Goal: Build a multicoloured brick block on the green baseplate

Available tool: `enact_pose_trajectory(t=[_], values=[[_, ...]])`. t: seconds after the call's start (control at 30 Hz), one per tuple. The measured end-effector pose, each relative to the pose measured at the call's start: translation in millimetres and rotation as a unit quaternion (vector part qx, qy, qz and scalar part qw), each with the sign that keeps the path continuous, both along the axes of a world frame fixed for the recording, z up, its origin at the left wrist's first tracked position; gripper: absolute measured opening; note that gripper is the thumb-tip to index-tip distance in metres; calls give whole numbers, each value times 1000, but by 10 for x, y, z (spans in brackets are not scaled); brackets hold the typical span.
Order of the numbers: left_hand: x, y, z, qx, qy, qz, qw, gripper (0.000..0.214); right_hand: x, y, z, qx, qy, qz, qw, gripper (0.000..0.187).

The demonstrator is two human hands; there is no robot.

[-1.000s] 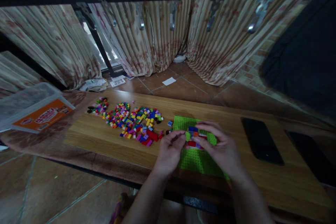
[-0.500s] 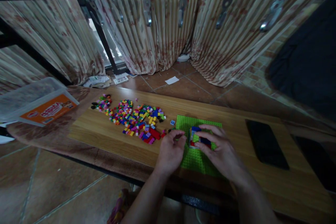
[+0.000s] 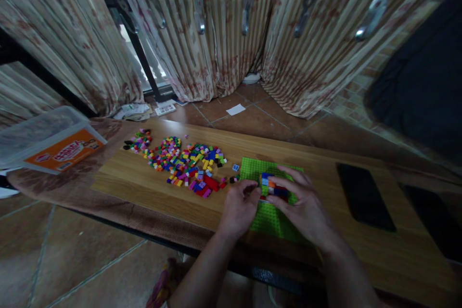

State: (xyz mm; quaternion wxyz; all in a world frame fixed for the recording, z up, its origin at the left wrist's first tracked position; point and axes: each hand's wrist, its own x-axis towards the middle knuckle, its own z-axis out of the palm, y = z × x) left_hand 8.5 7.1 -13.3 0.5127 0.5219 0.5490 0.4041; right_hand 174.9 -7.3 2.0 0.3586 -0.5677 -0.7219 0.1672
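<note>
A green studded baseplate (image 3: pixel 269 219) lies on the wooden board (image 3: pixel 151 185) in front of me. On it stands a small block of stacked coloured bricks (image 3: pixel 271 185). My right hand (image 3: pixel 305 204) curls its fingers round that block from the right. My left hand (image 3: pixel 240 207) is closed at the block's left side, fingertips pinched together against it; what they hold is hidden. A spread of several loose coloured bricks (image 3: pixel 182 161) lies to the left of the plate.
A clear plastic box with an orange label (image 3: pixel 50 147) sits at the far left on a brown cloth. A black phone (image 3: pixel 364 197) lies on the board at the right, a second dark slab (image 3: pixel 433 216) beyond it. Curtains and tiled floor are behind.
My left hand has closed in on the left side of the brick block. My right hand has kept its hold on the block. The view shifted slightly.
</note>
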Motion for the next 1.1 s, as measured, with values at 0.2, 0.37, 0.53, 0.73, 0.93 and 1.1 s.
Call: enact_pose_trajectory(t=[0.2, 0.37, 0.53, 0.73, 0.93, 1.1], values=[[6, 26, -23, -8, -30, -3, 1000, 18, 33, 20, -32, -5, -4, -40, 999, 31], [21, 49, -53, -5, -47, -11, 999, 18, 7, 44, -71, -32, -7, -38, 999, 38], [33, 44, -85, 16, -45, -9, 999, 20, -28, 57, -87, -42, -4, -34, 999, 42], [52, 43, -103, 36, -22, -8, 999, 20, -42, 73, -95, -56, 21, -36, 998, 41], [55, 48, -70, 26, -29, -11, 999, 20, -78, 89, -87, -90, 86, -61, 990, 40], [68, 55, -74, 12, -44, -3, 999, 18, -90, 98, -114, -110, 127, -76, 983, 44]])
